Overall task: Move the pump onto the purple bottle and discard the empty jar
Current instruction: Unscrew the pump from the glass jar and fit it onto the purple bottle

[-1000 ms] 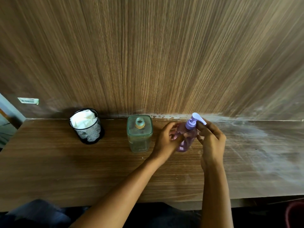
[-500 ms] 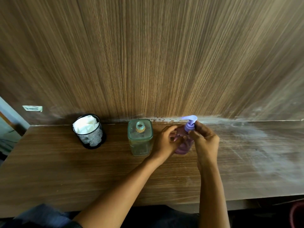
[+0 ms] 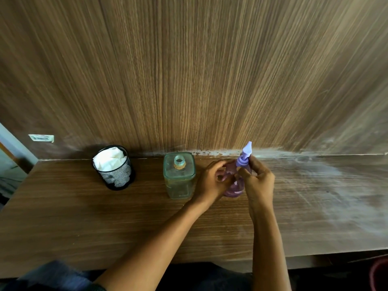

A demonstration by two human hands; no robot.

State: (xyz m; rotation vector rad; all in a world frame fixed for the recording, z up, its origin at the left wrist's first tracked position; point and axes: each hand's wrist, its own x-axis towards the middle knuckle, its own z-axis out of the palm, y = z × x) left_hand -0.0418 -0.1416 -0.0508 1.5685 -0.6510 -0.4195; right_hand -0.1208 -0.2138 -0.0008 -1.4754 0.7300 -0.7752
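Observation:
The purple bottle (image 3: pixel 234 186) stands on the wooden desk (image 3: pixel 84 217) near the back wall, with the lilac pump (image 3: pixel 243 157) seated on its neck, nozzle pointing away from me. My left hand (image 3: pixel 212 182) grips the bottle's left side. The fingers of my right hand (image 3: pixel 257 179) pinch the pump's collar. Just left of my left hand stands the clear square glass jar (image 3: pixel 179 177), empty, its threaded neck open and capless.
A black mesh cup (image 3: pixel 115 172) stuffed with white tissue stands on the desk's left part. A wood-grain wall panel rises behind everything. A reddish bin rim (image 3: pixel 379 274) shows below the desk edge at bottom right.
The pump's nozzle has turned on the bottle: right a second ago, then left, now pointing away. My right hand has kept shifting round the collar. The left hand still holds the bottle.

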